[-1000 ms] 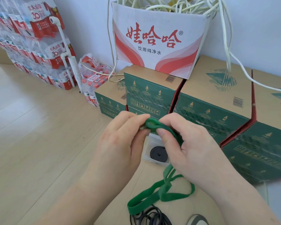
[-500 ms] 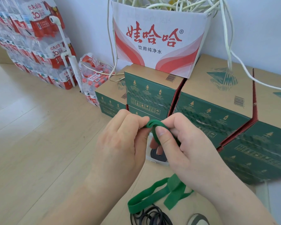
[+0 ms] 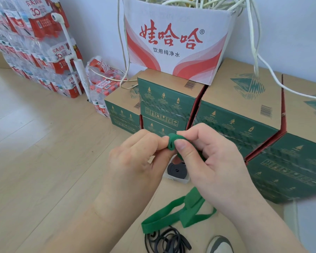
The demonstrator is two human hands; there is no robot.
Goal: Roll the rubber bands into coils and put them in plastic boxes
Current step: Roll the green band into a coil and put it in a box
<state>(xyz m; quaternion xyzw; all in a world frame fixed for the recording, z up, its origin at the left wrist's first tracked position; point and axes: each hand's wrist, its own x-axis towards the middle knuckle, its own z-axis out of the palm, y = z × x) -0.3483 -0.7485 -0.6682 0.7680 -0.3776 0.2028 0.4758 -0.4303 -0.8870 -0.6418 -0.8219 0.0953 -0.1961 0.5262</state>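
A flat green rubber band (image 3: 171, 142) is partly rolled into a small coil between both hands. My left hand (image 3: 137, 161) pinches the coil from the left; my right hand (image 3: 212, 161) grips it from the right with thumb on its front. The loose tail of the green band (image 3: 173, 214) hangs down and lies looped on a cardboard surface (image 3: 204, 234). Below the hands stands a small clear plastic box (image 3: 179, 178) holding a coiled black band (image 3: 177, 170). A heap of loose black bands (image 3: 168, 241) lies at the bottom.
Green cartons (image 3: 235, 121) are stacked behind the hands, with a white and red carton (image 3: 171, 41) full of white cords on top. Packs of water bottles (image 3: 35, 48) stand at the left on the wooden floor (image 3: 35, 161). A shoe tip (image 3: 220, 245) shows at the bottom.
The coil in my fingers has grown tighter, and the loose tail has been drawn up and shortened. My hands stay close together.
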